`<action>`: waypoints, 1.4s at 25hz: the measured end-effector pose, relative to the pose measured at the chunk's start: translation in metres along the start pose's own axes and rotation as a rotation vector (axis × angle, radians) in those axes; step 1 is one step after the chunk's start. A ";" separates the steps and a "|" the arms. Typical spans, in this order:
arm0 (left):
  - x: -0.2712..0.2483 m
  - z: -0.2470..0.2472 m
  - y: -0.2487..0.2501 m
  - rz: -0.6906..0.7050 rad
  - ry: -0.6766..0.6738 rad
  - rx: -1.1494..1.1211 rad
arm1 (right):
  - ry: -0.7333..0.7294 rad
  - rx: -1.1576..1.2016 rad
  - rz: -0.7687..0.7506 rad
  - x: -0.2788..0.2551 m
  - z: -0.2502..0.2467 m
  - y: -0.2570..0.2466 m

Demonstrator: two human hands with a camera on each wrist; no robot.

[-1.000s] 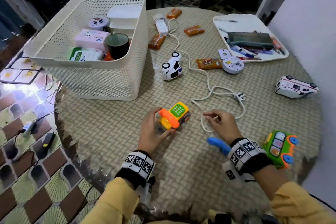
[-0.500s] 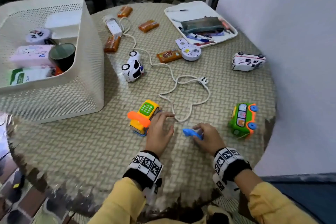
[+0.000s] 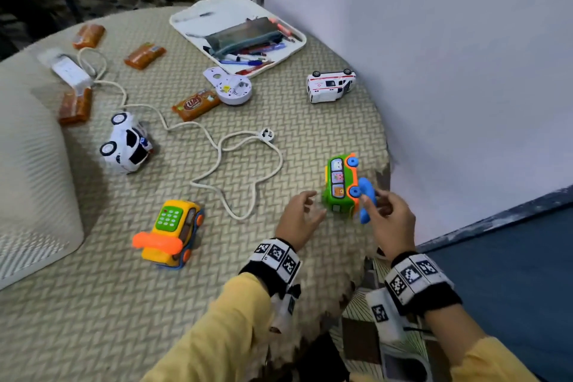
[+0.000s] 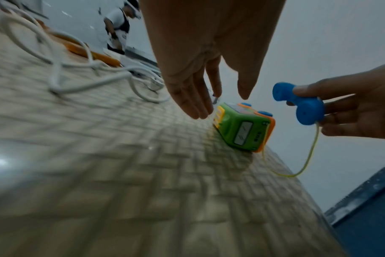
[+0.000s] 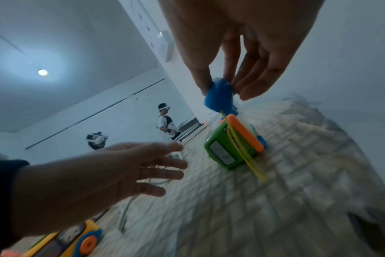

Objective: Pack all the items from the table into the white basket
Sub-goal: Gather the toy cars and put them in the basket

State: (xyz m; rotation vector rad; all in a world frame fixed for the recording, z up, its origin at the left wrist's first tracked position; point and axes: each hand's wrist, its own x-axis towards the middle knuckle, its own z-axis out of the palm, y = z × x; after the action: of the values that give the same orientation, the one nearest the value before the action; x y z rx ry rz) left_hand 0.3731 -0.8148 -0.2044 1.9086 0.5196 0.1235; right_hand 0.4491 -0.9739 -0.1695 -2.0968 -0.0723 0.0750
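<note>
A green and orange toy bus phone (image 3: 340, 184) (image 4: 244, 129) (image 5: 233, 147) lies on its side near the table's right edge. My right hand (image 3: 384, 214) (image 5: 226, 87) pinches its blue handset (image 3: 366, 198) (image 4: 299, 106) (image 5: 219, 98) just above the bus; a yellow cord (image 4: 306, 156) links the two. My left hand (image 3: 299, 214) (image 4: 209, 104) hovers with straight fingers just left of the bus, holding nothing. A yellow toy phone car (image 3: 172, 231) sits alone to the left. The white basket (image 3: 34, 170) stands at the left edge.
On the woven table (image 3: 124, 304) lie a white toy car (image 3: 127, 146), a white power strip (image 3: 69, 70) with its looping cord (image 3: 242, 146), several orange snack packs (image 3: 195, 104), a round white device (image 3: 231, 87), a toy ambulance (image 3: 330, 85) and a tray (image 3: 214, 14) of pens. A wall stands right.
My left hand let go of the yellow phone car and moved right to the green bus. My right hand picked up the blue handset and carried it right to the bus.
</note>
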 end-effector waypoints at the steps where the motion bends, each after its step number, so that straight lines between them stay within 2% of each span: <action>1: 0.008 0.010 0.002 -0.030 -0.055 0.013 | -0.017 0.015 0.027 0.006 -0.003 0.002; 3: 0.019 0.026 0.001 -0.043 -0.120 0.035 | -0.073 0.046 0.058 0.015 -0.004 0.006; 6: 0.032 0.043 -0.019 -0.120 -0.098 0.046 | -0.158 0.076 0.065 0.025 0.002 0.011; 8: 0.033 0.042 -0.015 -0.164 -0.086 0.002 | -0.189 0.087 0.059 0.029 0.006 0.012; 12: 0.023 0.027 0.005 -0.114 -0.078 -0.318 | -0.235 0.111 0.032 0.027 0.014 0.006; 15: 0.021 0.014 0.009 -0.089 0.029 -0.404 | -0.279 0.134 0.012 0.018 0.023 -0.002; 20: 0.012 -0.019 0.010 0.007 0.205 -0.281 | -0.389 0.188 -0.060 0.005 0.039 -0.026; 22: 0.006 -0.036 0.012 0.080 0.273 -0.220 | -0.368 0.172 -0.125 0.007 0.044 -0.038; 26: -0.014 -0.074 0.024 0.162 0.366 -0.287 | -0.287 0.255 -0.254 0.012 0.061 -0.082; 32: -0.046 -0.121 0.057 0.317 0.580 -0.166 | -0.467 0.469 -0.294 0.001 0.079 -0.148; 35: -0.056 -0.147 0.065 0.373 0.636 -0.083 | -0.554 0.510 -0.313 -0.009 0.084 -0.170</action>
State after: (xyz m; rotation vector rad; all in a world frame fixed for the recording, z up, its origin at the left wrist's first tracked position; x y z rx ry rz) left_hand 0.2942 -0.7317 -0.0786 1.8469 0.5539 1.0017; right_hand 0.4295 -0.8175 -0.0645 -1.4856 -0.6446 0.4359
